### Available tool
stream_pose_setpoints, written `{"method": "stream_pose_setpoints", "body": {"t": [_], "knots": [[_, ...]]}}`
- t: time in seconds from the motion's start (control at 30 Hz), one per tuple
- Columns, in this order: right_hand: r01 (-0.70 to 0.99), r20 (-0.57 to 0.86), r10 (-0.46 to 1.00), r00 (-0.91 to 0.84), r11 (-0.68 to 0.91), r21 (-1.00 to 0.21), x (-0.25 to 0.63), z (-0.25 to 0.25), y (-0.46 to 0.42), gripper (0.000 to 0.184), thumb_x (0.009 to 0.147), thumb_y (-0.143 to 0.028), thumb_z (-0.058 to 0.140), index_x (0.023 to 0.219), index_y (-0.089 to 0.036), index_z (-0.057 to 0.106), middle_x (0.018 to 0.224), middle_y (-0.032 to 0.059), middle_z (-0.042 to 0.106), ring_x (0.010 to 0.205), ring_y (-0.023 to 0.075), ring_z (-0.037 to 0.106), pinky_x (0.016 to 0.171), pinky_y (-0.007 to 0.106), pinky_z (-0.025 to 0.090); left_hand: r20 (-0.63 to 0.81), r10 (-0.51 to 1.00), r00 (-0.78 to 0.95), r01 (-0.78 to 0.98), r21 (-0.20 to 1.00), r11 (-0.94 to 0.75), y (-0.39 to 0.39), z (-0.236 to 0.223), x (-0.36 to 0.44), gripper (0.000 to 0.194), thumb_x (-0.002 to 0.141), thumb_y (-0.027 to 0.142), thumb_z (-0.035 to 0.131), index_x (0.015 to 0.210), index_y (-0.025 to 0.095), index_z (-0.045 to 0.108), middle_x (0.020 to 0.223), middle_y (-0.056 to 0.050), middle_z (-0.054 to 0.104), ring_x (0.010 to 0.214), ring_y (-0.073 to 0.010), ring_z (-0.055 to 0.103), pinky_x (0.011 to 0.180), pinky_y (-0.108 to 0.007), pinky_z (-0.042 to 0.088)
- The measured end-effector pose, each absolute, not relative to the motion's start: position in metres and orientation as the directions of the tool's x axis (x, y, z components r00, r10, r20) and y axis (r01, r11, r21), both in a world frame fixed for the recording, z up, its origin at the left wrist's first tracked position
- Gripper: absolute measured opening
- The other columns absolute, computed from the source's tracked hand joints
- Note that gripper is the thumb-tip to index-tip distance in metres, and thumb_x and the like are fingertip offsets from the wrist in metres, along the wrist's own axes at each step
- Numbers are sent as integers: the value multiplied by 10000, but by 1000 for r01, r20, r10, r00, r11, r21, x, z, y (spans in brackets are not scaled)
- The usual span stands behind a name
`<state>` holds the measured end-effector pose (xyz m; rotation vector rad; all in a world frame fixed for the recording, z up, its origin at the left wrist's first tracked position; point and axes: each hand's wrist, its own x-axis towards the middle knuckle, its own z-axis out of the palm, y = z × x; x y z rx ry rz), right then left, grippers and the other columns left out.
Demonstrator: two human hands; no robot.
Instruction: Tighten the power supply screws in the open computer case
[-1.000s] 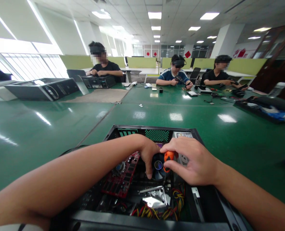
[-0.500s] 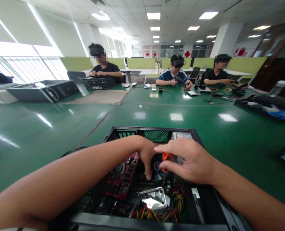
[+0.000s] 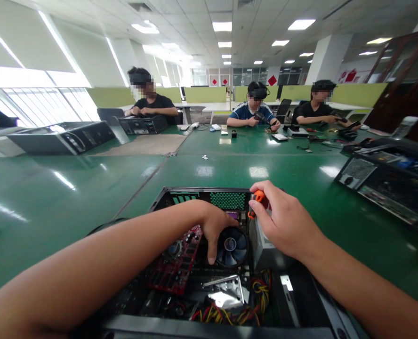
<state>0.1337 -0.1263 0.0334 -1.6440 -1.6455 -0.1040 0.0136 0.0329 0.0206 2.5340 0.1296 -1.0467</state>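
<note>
An opened black computer case (image 3: 202, 321) lies in front of me. Inside it, a round CPU cooling fan (image 3: 242, 245) sits beside a red circuit board (image 3: 180, 263). My left hand (image 3: 214, 230) reaches in and curls around the fan's left edge, thumb at its near side; its other fingers are partly hidden. My right hand (image 3: 277, 214) is closed on an orange-and-black screwdriver (image 3: 258, 197), raised above the grey power supply (image 3: 270, 254) and apart from the fan. The screwdriver's lower end is hidden.
Bundled coloured wires (image 3: 226, 314) and a metal bracket (image 3: 226, 287) lie in the case's near part. Another computer case (image 3: 381, 188) stands tilted on the green table (image 3: 124, 174) at right. Several people work across the table, one behind a black case (image 3: 143, 124).
My right hand has moved up and away from the fan with the screwdriver, uncovering the fan. My left hand stays at the fan. The case at far right has tipped up.
</note>
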Motion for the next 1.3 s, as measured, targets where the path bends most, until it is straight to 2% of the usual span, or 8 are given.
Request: {"method": "stream_pose_setpoints", "body": {"t": [0.17,0.37,0.5,0.83,1.1,1.2,1.3], "knots": [[887,532,836,134,139,-441,133,34,-126,221,841,-203,468,1059,-210,502,937,57,637,823,211,598,726,347,438,-698,-69,712,218,313,-924,34,18,14,1132,321,508,783,1320,165,376,1331,-121,463,1192,-313,453,1002,-354,350],[898,511,852,113,132,-420,133,32,-126,222,844,-204,469,1063,-205,506,951,59,637,865,205,602,751,338,439,-697,-55,715,234,313,-921,36,16,15,1104,331,452,786,1323,190,377,1338,-107,465,1198,-316,449,1003,-369,347],[899,501,861,91,145,-413,133,31,-124,219,845,-217,470,1060,-202,511,969,73,640,900,219,606,754,346,446,-694,-67,717,215,311,-926,35,17,15,1145,334,473,785,1345,157,350,1361,-128,433,1219,-314,426,1019,-357,327],[909,513,854,80,149,-389,134,32,-125,206,853,-229,467,1053,-207,513,960,73,646,875,215,616,743,353,460,-688,-67,723,225,326,-918,35,18,14,1155,338,493,785,1354,163,344,1356,-122,443,1208,-314,436,1014,-367,333],[925,520,853,40,165,-342,133,33,-126,256,853,-311,509,1085,-215,561,953,78,640,896,226,606,780,384,468,-677,-60,733,235,335,-912,33,20,12,1143,358,403,784,1373,177,310,1399,-116,392,1251,-310,389,1037,-377,294],[927,523,852,36,167,-337,132,33,-127,289,859,-250,483,1138,-207,547,991,84,627,931,223,591,816,397,467,-695,-54,717,226,306,-925,31,22,12,1142,366,401,778,1374,147,306,1397,-134,390,1255,-307,385,1039,-364,293],[923,527,849,26,182,-339,132,30,-125,377,859,-166,429,1229,-203,489,1078,91,614,1010,220,570,866,406,456,-693,-40,720,241,303,-922,32,23,12,1091,362,374,777,1348,171,355,1363,-115,442,1225,-314,422,1022,-371,322]]}}
